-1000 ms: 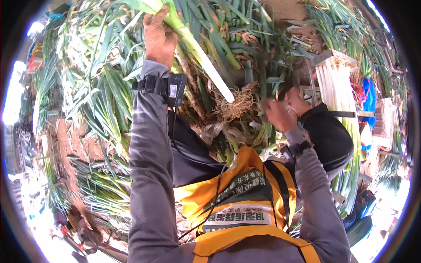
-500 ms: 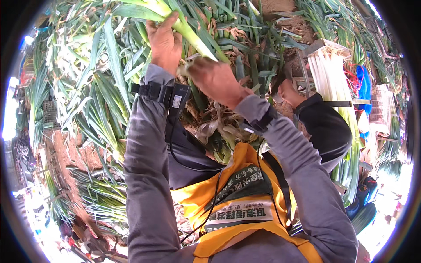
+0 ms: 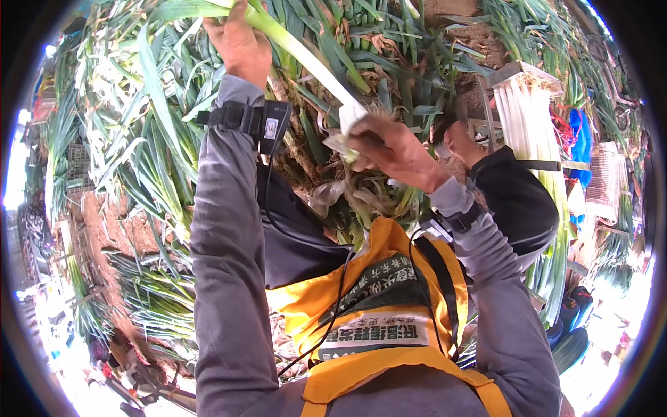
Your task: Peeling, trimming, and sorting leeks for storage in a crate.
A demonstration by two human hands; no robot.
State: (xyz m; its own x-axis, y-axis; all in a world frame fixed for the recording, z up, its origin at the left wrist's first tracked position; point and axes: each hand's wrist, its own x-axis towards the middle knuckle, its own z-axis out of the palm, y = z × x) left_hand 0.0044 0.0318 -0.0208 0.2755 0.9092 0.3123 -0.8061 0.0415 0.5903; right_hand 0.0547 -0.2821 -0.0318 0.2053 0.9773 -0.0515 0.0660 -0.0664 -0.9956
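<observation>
My left hand (image 3: pixel 243 45) is closed round the green upper part of a leek (image 3: pixel 313 62) at the top of the view. The leek slants down to the right, its white shank bare and pale. At its root end my right hand (image 3: pixel 403 153) is closed, with a loose whitish flap of outer skin (image 3: pixel 353 115) at its fingers. Another limp pale strip (image 3: pixel 340 147) hangs beside those fingers. The fingertips of the right hand are partly hidden and a little blurred.
Heaped leeks (image 3: pixel 153 139) cover the ground ahead and to the left. A strapped bundle of white leeks (image 3: pixel 524 118) lies on a metal frame at the right. Peeled husks (image 3: pixel 347 191) are piled before my yellow apron (image 3: pixel 375 299). A bare foot (image 3: pixel 462 142) is near the frame.
My right hand has moved right and toward me along the leek to its root end, drawing outer skin away from the shank. My left hand has shifted slightly left and farther away with the leek.
</observation>
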